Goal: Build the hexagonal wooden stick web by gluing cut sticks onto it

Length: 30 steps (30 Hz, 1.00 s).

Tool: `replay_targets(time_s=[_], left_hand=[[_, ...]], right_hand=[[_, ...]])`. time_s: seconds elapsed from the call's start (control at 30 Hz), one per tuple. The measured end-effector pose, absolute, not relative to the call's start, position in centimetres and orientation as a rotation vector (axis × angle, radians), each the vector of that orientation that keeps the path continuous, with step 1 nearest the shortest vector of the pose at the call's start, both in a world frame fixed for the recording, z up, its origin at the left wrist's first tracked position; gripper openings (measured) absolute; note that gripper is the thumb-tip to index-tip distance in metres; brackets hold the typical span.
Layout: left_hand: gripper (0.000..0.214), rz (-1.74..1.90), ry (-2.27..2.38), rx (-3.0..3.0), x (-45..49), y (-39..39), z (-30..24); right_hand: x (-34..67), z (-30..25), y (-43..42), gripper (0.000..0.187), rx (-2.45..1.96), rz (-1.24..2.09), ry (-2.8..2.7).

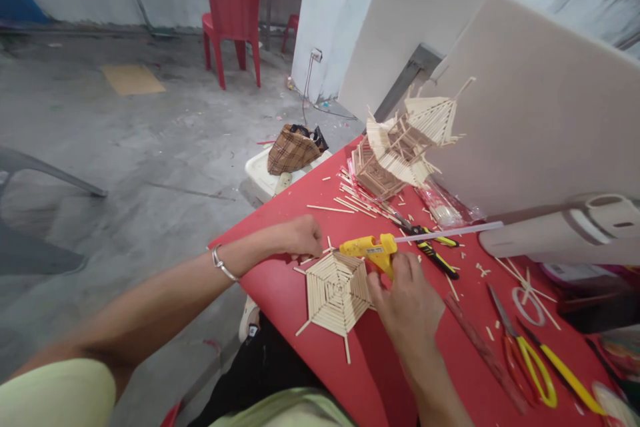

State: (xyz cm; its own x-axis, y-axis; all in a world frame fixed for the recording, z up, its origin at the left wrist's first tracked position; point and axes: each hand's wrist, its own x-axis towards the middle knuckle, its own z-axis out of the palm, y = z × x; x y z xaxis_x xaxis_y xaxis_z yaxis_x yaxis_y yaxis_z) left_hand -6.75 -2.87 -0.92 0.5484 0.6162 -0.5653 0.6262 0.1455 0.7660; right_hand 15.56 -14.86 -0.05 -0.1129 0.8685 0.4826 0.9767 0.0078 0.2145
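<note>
My right hand (410,297) is closed around the handle of a yellow glue gun (373,249), with a long translucent glue stick (450,232) out of its back. The nozzle points left, over the upper edge of a hexagonal web-like panel of thin wooden sticks (337,293). Bare spoke ends stick out around this panel, which lies flat on the red table (280,287). Just left of the nozzle, my left hand (303,237) is closed in a pinch at the panel's upper edge. A thin wooden stick seems to be between its fingertips, mostly hidden.
Behind stands a tiered stick model (400,143). Loose sticks (355,203), black-yellow pliers (435,257) and scissors (523,353) lie on the table. A white cylinder (545,233) rests at right. Beyond the table's left edge, a plaid bag (293,150) sits on a white stool (257,170).
</note>
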Motion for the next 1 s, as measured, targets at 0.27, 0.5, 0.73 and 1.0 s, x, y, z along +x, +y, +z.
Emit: replay_targets(time_s=[0.27,0.5,0.73,1.0], left_hand=[[0.007,-0.008,1.093,1.550,-6.8,-2.8,-1.2],[0.010,-0.016,1.069,1.532,-6.8,-2.7,-1.1],[0.016,-0.014,1.066,1.522,-6.7,-2.7,-1.2],[0.013,-0.048,1.051,1.520,-6.6,-2.6,-1.0]], right_hand=[[15.3,-0.1,-14.9,0.026,-1.941,-0.739,-2.082],[14.8,0.3,-15.3,0.024,-1.947,-0.696,-2.086],[14.1,0.5,-15.8,0.022,-1.930,-0.656,-2.099],[13.2,0.3,-16.4,0.019,-1.860,-0.641,-2.134]])
